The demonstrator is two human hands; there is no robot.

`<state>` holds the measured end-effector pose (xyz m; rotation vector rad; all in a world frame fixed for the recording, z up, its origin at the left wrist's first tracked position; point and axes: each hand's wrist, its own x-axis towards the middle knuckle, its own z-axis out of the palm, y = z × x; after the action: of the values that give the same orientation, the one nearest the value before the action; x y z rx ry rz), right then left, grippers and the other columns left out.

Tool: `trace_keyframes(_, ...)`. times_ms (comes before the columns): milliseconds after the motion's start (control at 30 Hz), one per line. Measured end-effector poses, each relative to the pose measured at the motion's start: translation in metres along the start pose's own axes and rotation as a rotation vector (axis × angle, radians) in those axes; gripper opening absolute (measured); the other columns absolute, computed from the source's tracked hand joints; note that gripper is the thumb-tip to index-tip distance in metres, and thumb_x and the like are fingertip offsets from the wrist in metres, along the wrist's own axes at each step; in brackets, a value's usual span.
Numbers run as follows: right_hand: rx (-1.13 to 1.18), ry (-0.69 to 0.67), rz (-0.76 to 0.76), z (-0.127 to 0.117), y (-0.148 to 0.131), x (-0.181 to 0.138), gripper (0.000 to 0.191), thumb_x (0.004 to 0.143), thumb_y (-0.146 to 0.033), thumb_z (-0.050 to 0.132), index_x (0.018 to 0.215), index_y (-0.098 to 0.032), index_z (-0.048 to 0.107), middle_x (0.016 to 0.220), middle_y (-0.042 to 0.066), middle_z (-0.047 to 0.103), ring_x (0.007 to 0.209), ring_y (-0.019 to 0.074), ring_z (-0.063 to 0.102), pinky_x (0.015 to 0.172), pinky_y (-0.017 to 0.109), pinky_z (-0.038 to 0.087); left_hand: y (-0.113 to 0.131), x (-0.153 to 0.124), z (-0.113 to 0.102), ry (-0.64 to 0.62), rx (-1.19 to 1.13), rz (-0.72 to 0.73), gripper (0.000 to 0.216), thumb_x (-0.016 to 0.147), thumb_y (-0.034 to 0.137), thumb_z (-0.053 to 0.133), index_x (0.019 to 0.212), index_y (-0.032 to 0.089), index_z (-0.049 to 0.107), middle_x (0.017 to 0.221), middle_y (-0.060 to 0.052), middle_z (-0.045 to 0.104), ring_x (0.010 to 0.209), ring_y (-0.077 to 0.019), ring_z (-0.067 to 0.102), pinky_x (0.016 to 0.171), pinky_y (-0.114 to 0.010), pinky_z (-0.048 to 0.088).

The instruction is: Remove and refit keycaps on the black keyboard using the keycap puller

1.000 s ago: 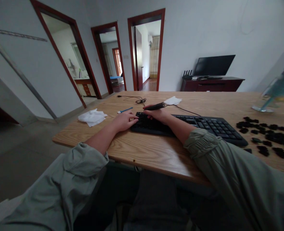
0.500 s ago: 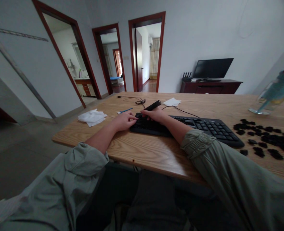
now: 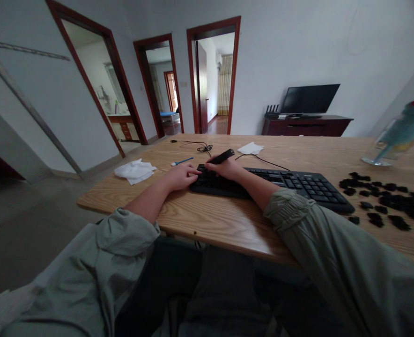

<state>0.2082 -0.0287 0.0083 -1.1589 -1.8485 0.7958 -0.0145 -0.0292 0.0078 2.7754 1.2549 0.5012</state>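
A black keyboard (image 3: 308, 187) lies on the wooden table, several of its keycaps off. My right hand (image 3: 228, 168) is closed around a black pen-like tool (image 3: 223, 156), held at a slant over the keyboard's left part; its tip is hidden. At the keyboard's left end rests my left hand (image 3: 184, 177), fingers stretched out and touching the edge, nothing visible in them. Loose black keycaps (image 3: 400, 201) are scattered to the right of the keyboard. A small blue-handled brush (image 3: 182, 162) lies just beyond my left hand.
Crumpled white tissues (image 3: 135, 171) lie at the table's left, and another white tissue (image 3: 251, 148) behind the keyboard. A coiled black cable (image 3: 204, 148) sits near the back edge. On the right stands a clear container (image 3: 396, 135) with blue contents. The table's front edge (image 3: 221, 241) is close to me.
The black tool in my right hand has tipped slightly, its upper end a little lower. My left hand has barely moved, staying at the keyboard's left end.
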Motion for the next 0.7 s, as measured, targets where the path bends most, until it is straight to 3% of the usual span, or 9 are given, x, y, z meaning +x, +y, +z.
trace_keyframes(233,-0.054,0.13,0.061,0.003,-0.001,0.003,0.039,0.09,-0.048,0.064,0.065,-0.018,0.058,0.063,0.004,0.063,0.052,0.0129,0.054,0.049,0.025,0.046,0.0,0.001,0.001,0.013,-0.011,-0.012,0.036,0.092,0.028,0.053,0.117,0.019,0.077,0.107,-0.009,0.069,0.096,-0.0208,0.064,0.093,-0.033,0.049)
trace_keyframes(500,-0.037,0.056,0.137,-0.009,-0.029,-0.001,0.021,0.083,-0.022,0.069,0.067,-0.017,0.056,0.065,0.002,0.061,0.045,0.0085,0.049,0.036,0.021,0.034,0.001,0.0,-0.001,-0.011,-0.042,-0.035,0.035,0.092,0.029,0.053,0.117,0.019,0.076,0.11,-0.008,0.069,0.099,-0.021,0.065,0.093,-0.031,0.049)
trace_keyframes(633,0.003,-0.056,0.132,-0.016,-0.035,-0.007,0.009,0.083,-0.019,0.072,0.089,-0.016,0.068,0.077,0.005,0.07,0.047,0.0077,0.052,0.035,0.018,0.034,-0.001,-0.001,0.0,-0.01,-0.037,-0.038,0.036,0.092,0.031,0.053,0.118,0.02,0.076,0.111,-0.008,0.069,0.099,-0.0209,0.065,0.093,-0.031,0.05)
trace_keyframes(700,0.065,-0.081,0.149,-0.017,-0.032,-0.007,0.025,0.082,-0.017,0.073,0.107,-0.018,0.069,0.084,0.005,0.072,0.05,0.0089,0.057,0.037,0.017,0.038,-0.002,-0.001,0.0,-0.011,-0.031,-0.032,0.037,0.092,0.031,0.052,0.118,0.021,0.076,0.111,-0.008,0.069,0.099,-0.0207,0.065,0.093,-0.03,0.05)
